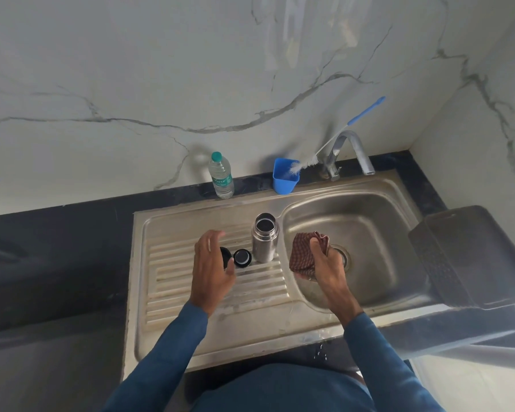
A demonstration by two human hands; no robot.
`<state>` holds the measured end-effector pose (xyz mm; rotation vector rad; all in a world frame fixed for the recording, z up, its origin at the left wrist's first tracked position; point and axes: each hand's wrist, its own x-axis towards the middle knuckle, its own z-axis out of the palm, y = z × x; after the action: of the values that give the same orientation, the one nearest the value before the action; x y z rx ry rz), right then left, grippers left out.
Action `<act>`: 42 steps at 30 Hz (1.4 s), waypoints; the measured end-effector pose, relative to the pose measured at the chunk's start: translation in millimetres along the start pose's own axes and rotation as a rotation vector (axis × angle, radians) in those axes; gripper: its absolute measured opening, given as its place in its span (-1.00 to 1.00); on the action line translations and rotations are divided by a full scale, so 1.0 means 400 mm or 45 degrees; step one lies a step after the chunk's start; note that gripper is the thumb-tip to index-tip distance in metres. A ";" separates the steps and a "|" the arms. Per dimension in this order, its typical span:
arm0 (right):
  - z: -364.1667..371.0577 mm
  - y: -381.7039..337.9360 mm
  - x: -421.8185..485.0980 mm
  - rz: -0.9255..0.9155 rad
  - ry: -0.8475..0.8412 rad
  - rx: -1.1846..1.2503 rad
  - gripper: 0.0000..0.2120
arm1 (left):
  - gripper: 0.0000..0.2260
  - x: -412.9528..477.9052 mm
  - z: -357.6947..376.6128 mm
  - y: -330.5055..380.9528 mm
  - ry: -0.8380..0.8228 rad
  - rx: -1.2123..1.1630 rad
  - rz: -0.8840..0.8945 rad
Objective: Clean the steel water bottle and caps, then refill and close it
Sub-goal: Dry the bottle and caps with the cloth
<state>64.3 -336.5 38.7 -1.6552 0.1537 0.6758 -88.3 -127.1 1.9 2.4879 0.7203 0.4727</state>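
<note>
Left of the sink bowl (375,224), the open bottle (264,242) stands by two caps (242,258); the left hand (211,270), fingers (213,237) apart, should lift one firmly to the cloth (304,254) squeezed in the right hand (329,264).

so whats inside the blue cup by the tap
A bottle brush: its white bristle end sits in the blue cup, handle leaning out toward the tap. The cup's bottom is hidden.

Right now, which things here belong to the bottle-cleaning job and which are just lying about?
Job: steel bottle, caps beside it, cloth gripped in the right hand, brush, tap, probably the plastic bottle for refilling.
Lying about: blue cup holding the brush, dark basket right of the sink.
</note>
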 end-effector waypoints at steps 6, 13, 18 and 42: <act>-0.042 -0.042 -0.022 -0.124 0.001 -0.155 -0.65 | -0.66 -0.010 -0.040 0.133 0.268 -0.106 0.160; -0.134 -0.100 -0.018 -0.330 -0.006 -0.402 -0.60 | -0.84 -0.006 -0.026 0.296 0.431 -0.148 0.340; -0.212 -0.144 0.014 -0.380 -0.013 -0.617 -0.54 | -0.82 0.021 0.024 0.412 0.418 -0.198 0.347; -0.636 -0.282 0.205 -0.538 -0.310 -0.456 -0.79 | -0.77 0.215 0.316 0.783 -0.527 -0.906 -0.418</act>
<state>270.2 -529.1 106.2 -1.8484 -0.5061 0.5939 161.9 -354.2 88.1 1.6819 0.6298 0.0575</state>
